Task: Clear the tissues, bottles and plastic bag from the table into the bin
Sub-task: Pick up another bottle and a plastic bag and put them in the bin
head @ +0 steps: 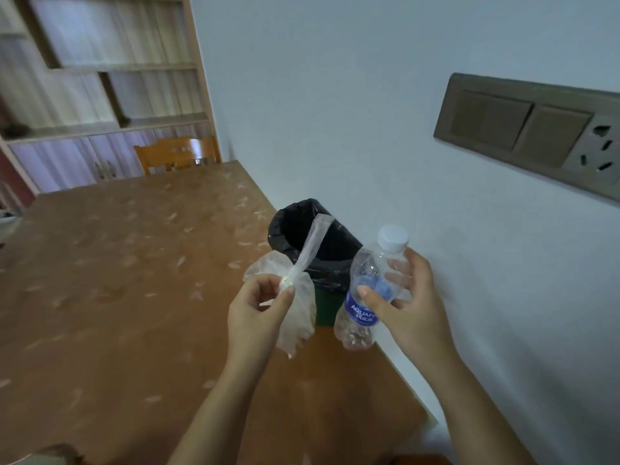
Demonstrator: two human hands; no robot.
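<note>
Brown patterned table runs along a pale wall. Left hand pinches the limp, feather-light clear plastic bag at its twisted neck; right hand wraps the crumpled, springy clear water bottle mid-body, black-lined bin just beyond both grips.

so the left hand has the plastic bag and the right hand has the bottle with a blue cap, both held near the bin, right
Not quite: the cap is white, not blue; the blue is on the label. The head view shows the rest holds: the left hand pinches the plastic bag and the right hand holds the bottle, both near the bin.
</note>
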